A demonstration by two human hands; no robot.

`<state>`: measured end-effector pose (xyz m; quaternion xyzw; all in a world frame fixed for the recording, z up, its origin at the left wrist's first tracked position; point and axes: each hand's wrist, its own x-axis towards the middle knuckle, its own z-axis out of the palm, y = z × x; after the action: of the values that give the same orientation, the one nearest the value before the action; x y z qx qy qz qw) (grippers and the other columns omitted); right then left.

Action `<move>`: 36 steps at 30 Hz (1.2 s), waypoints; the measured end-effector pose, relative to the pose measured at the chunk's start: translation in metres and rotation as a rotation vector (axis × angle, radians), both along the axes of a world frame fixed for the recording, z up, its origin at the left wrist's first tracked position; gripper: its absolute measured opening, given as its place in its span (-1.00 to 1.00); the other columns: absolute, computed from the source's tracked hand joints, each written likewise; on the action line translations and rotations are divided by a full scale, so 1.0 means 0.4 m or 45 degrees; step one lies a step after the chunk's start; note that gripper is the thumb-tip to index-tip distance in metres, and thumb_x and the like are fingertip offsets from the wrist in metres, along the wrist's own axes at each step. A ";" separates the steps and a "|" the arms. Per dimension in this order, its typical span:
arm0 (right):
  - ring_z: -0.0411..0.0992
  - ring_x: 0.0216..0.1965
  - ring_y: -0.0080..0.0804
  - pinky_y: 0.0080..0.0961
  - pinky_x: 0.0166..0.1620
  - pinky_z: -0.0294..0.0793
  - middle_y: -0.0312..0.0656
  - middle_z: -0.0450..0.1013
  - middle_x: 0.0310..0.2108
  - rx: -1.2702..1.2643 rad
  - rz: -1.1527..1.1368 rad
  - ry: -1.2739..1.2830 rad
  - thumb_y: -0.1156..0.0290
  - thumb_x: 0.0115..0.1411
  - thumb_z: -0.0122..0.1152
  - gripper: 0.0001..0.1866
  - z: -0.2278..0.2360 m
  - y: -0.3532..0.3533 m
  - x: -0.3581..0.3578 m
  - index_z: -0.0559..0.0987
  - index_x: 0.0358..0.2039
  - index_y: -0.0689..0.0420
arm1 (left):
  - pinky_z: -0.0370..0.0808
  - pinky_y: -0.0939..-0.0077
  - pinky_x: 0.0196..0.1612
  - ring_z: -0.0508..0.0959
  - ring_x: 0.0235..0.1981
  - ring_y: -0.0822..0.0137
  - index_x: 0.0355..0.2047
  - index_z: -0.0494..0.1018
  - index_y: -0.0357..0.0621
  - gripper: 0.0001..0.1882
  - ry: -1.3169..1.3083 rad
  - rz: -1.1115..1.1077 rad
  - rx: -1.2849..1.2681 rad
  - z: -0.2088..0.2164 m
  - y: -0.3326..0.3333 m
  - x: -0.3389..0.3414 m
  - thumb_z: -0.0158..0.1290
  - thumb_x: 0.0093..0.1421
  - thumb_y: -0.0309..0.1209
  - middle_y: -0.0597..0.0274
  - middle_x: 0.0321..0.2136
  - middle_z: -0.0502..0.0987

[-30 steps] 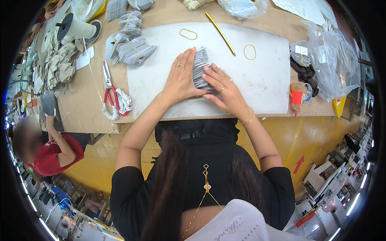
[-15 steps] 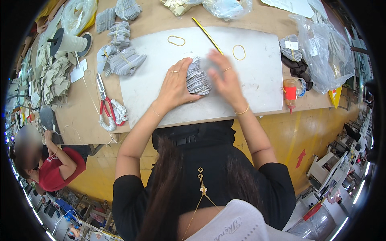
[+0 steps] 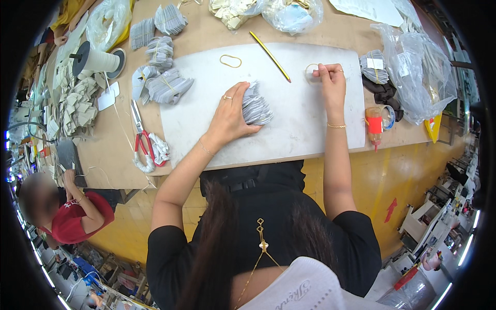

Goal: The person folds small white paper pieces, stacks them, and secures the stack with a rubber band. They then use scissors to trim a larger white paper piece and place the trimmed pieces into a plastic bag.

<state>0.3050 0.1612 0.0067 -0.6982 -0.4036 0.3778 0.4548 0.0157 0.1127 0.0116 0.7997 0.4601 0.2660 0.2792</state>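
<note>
My left hand (image 3: 226, 120) is closed around the left side of a stack of grey fabric pieces (image 3: 257, 107), standing on the white board (image 3: 289, 139). At the right part of the board my right hand (image 3: 333, 88) pinches a thin rubber band (image 3: 307, 72) between thumb and fingertips. A second rubber band (image 3: 230, 61) lies flat beyond my left hand. Between the two bands rests a yellow-and-black pencil (image 3: 270, 57), slanting across the board.
Banded grey bundles (image 3: 168, 85), scissors (image 3: 137, 121) with red handles and a cord spool (image 3: 101, 61) lie left. A red-labelled bottle (image 3: 373, 124), tape roll (image 3: 388, 114) and clear plastic bag (image 3: 421, 77) are right. A person in red (image 3: 85, 217) sits at the left.
My right hand has left the stack, moved right and taken hold of the rubber band lying there. My left hand stays on the stack. The view has shifted slightly.
</note>
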 end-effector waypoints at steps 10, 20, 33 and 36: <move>0.60 -0.16 -0.18 -0.33 -0.02 0.60 0.21 0.36 0.15 0.330 0.280 0.867 0.52 0.29 0.13 -0.80 0.137 -0.102 -0.063 0.31 -0.15 0.14 | 0.42 0.25 0.18 0.44 0.12 0.05 0.22 0.17 -0.31 0.01 -0.705 0.181 -0.685 0.025 0.027 -0.026 0.46 -0.19 -0.27 -0.09 0.10 0.39; 0.27 0.22 -0.18 -0.17 0.13 0.47 -0.07 0.17 0.28 0.435 0.722 0.780 0.20 -0.11 0.61 -0.04 0.115 -0.130 -0.220 0.19 0.22 0.09 | 0.47 -0.01 0.19 0.37 0.18 -0.28 0.31 0.17 -0.06 0.14 -2.326 -0.077 -1.733 0.101 -0.045 0.001 0.26 -0.15 0.34 -0.21 0.24 0.25; 0.38 0.10 -0.14 -0.19 0.14 0.41 -0.06 0.27 0.17 0.618 1.087 0.115 0.24 -0.14 0.55 -0.07 0.150 -0.129 -0.224 0.22 0.22 0.05 | 0.48 0.10 0.17 0.46 0.12 0.16 0.24 0.27 0.06 0.02 -2.052 -0.029 -1.921 0.077 -0.081 -0.012 0.24 -0.12 0.35 0.17 0.12 0.39; 0.39 0.10 -0.16 -0.22 0.11 0.44 -0.11 0.32 0.14 0.499 1.165 0.137 0.24 -0.17 0.57 -0.11 0.190 -0.118 -0.225 0.30 0.18 0.06 | 0.48 0.24 0.16 0.47 0.10 0.19 0.26 0.22 -0.12 0.03 -1.843 0.000 -1.869 0.093 -0.074 -0.019 0.31 -0.09 0.22 0.08 0.10 0.40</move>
<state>0.2151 0.1141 0.0826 -0.3306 -0.7078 0.4911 0.3854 0.0080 0.0831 0.0487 0.0805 0.2308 0.3373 0.9091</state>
